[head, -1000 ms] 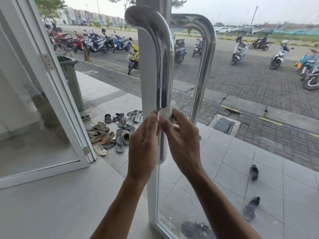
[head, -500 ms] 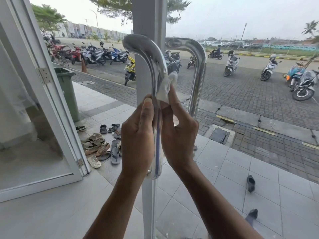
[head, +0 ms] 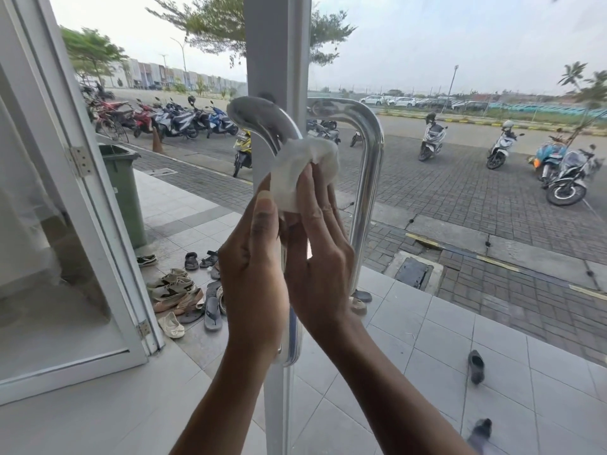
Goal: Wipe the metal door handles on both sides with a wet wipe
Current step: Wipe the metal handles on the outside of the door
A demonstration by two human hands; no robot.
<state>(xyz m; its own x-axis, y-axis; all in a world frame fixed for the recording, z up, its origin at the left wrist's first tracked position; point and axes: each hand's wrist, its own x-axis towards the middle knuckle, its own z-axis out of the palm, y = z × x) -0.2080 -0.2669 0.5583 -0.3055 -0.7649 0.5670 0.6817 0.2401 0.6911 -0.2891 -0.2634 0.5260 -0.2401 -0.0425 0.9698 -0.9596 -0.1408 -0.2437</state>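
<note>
The left hand [head: 254, 267] and right hand [head: 320, 254] press together palm to palm around the near door handle [head: 262, 126], both closed on the white wet wipe [head: 303, 169], which is bunched against the bar just below its upper bend, probably so the cloth wraps the round metal on every side at once. Behind them, through the glass beside the white door frame [head: 279, 60], the far door handle [head: 369, 152] stands bare, so that side looks yet to be wiped, while parked scooters [head: 184, 121] and scattered sandals [head: 184, 297] lie well apart outside.
</note>
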